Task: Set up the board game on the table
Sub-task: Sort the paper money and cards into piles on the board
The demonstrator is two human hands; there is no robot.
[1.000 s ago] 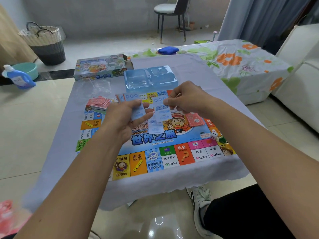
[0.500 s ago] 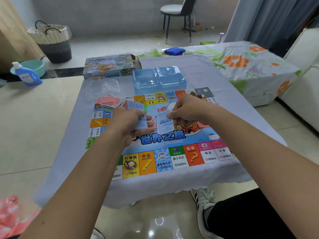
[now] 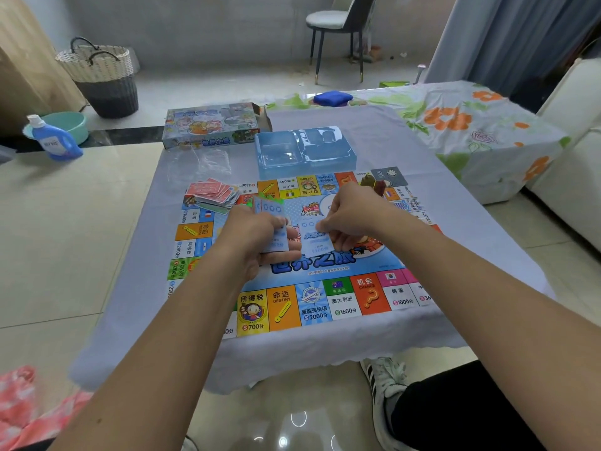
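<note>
Both hands have sunk closer to the game board (image 3: 312, 288) since a second ago. From the head view, the left hand (image 3: 257, 239) grips a stack of blue cards (image 3: 272, 222), fingers curled round it. The right hand (image 3: 351, 219) pinches a single blue card (image 3: 317, 244) (print too blurred to read) just beside the stack. Red cards (image 3: 213, 192) lie at the board's far left corner, the blue tray (image 3: 304, 151) and game box (image 3: 213, 125) beyond on the cloth-covered surface (image 3: 136, 271).
</note>
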